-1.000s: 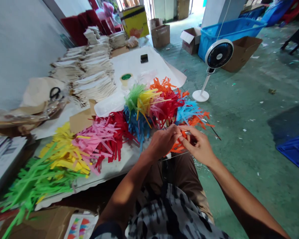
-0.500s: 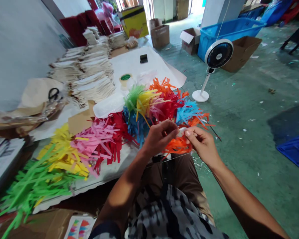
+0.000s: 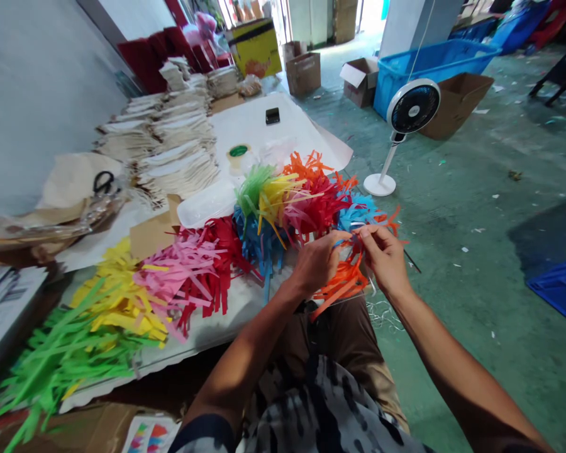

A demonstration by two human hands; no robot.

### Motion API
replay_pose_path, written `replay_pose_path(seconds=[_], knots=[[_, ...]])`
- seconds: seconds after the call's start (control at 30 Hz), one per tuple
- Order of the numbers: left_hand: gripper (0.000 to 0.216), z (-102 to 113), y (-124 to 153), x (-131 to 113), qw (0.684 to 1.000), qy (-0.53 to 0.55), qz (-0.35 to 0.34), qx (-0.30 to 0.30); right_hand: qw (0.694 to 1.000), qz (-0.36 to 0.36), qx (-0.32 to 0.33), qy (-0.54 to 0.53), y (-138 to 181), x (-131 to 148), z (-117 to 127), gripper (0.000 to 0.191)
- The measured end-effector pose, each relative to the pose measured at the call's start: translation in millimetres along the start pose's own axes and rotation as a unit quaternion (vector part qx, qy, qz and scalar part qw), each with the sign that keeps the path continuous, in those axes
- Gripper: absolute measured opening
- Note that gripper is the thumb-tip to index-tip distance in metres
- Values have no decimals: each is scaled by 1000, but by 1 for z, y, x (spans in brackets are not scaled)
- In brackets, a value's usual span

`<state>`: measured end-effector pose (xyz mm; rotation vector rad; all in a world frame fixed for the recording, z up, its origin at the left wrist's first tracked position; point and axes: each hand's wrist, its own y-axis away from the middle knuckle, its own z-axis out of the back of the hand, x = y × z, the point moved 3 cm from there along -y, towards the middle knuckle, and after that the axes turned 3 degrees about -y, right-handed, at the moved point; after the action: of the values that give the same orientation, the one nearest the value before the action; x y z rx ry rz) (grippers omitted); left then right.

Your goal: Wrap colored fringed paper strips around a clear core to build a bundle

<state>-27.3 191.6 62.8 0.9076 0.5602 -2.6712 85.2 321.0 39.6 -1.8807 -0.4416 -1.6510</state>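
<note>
My left hand (image 3: 317,261) and my right hand (image 3: 384,257) meet above my lap with fingertips pinched together. Between them is the top of an orange paper tassel (image 3: 342,282), whose cut strips hang below. A small white bit shows at the fingertips, too small to name. A thin white string (image 3: 344,298) runs under the tassel. Just beyond my hands lies a pile of fringed tassels: light blue (image 3: 357,211), red (image 3: 327,207), yellow (image 3: 278,195) and pale green (image 3: 255,185). Pink tassels (image 3: 183,261) and bright green tassels (image 3: 70,343) spread along the table edge to the left.
Stacked cream bundles (image 3: 177,157) fill the table's left side. Near them are a tape roll (image 3: 238,151), a clear plastic tray (image 3: 206,202), a phone (image 3: 272,116) and black-handled scissors (image 3: 104,182). A white fan (image 3: 414,107) stands on the floor, before a blue bin (image 3: 434,60).
My hands have shifted slightly up and to the right, and the fingertips have come closer together. The white piece between them shows less, and the orange strips hang lower.
</note>
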Motion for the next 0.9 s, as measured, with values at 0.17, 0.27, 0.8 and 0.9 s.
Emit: replay_pose_path(seconds=[0.17, 0.27, 0.8, 0.9], knots=[[26, 5, -1, 7, 999, 3, 25, -40, 1000, 5, -17, 22, -4, -12, 2, 29], [17, 9, -7, 9, 991, -73, 82, -77, 999, 20, -23, 30, -1, -11, 1, 28], [14, 15, -21, 11, 963, 203, 156, -79, 990, 83, 27, 109, 5, 0, -8, 29], [6, 20, -16, 4, 964, 235, 112, -54, 983, 130, 53, 115, 10, 8, -12, 27]])
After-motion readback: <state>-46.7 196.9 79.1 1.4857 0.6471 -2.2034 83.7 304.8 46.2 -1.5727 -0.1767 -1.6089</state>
